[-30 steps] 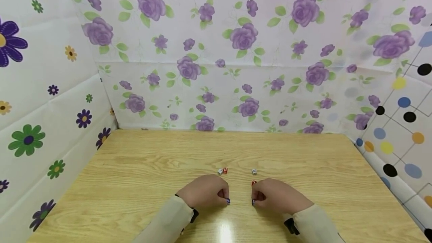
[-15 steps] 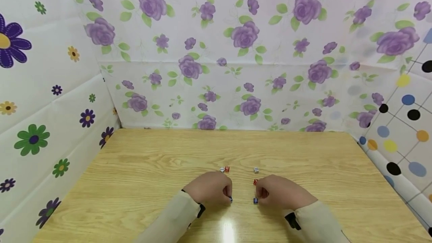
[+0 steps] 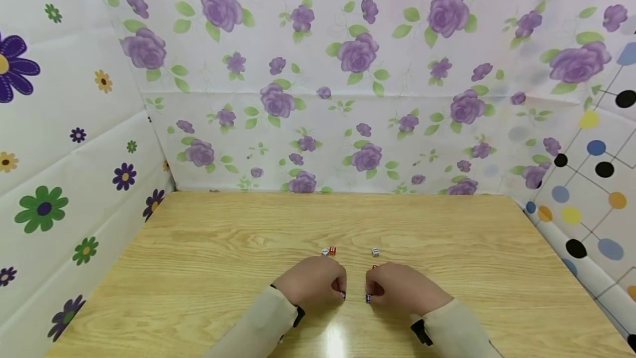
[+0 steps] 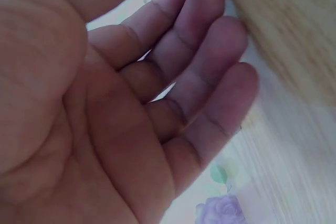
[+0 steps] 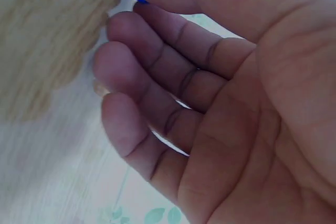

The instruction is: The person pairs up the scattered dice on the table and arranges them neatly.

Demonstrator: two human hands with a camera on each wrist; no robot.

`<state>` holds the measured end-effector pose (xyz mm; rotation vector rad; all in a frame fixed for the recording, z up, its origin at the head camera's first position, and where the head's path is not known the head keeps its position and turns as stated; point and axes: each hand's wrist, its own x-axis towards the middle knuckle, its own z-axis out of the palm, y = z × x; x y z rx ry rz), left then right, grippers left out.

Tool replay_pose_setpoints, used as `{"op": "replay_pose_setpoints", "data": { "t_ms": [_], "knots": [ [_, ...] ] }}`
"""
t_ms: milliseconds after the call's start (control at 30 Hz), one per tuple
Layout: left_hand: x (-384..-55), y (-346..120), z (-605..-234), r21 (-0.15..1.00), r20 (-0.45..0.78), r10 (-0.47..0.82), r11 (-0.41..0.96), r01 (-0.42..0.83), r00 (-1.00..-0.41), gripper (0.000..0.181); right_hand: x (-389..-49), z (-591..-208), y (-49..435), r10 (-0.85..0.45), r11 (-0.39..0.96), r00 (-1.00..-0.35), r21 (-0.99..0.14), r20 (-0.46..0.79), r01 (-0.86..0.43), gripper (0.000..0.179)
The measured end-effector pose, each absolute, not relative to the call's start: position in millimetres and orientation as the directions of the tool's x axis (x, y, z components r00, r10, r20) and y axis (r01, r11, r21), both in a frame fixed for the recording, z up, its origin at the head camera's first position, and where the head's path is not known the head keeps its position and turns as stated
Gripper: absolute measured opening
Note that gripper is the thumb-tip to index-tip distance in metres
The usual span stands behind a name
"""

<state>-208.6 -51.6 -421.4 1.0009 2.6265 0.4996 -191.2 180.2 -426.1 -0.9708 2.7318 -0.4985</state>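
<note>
A purple-rose-print sheet (image 3: 320, 73) is hanging behind the far edge of a wood-grain worktop (image 3: 238, 225). A daisy-print sheet (image 3: 59, 104) is lining its left edge, a dot-and-line-print sheet (image 3: 591, 203) its right. White glare (image 3: 335, 341) is shining midway along the near side.

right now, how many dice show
6: blue die in the left hand, second blue die in the right hand; white die and red die beyond the left hand; second white die and partly hidden second red die beyond the right. Others may be hidden.
</note>
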Motion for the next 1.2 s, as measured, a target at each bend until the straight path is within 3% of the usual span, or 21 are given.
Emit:
{"op": "replay_pose_setpoints", "data": {
  "t_ms": [200,1200],
  "knots": [
    [-210.1,-51.7,-421.6,0.432,-0.117,0.683,0.689,0.582,-0.721,0.011,-192.5,-425.9,180.4,-0.635,0.719,-0.769,-0.420,-0.073,-0.554,0.017],
    [-210.4,-51.8,-421.3,0.416,-0.109,0.680,0.693,0.588,-0.725,0.010,-192.4,-428.6,176.8,-0.639,0.714,-0.766,-0.433,-0.078,-0.551,0.013]
  ]
}}
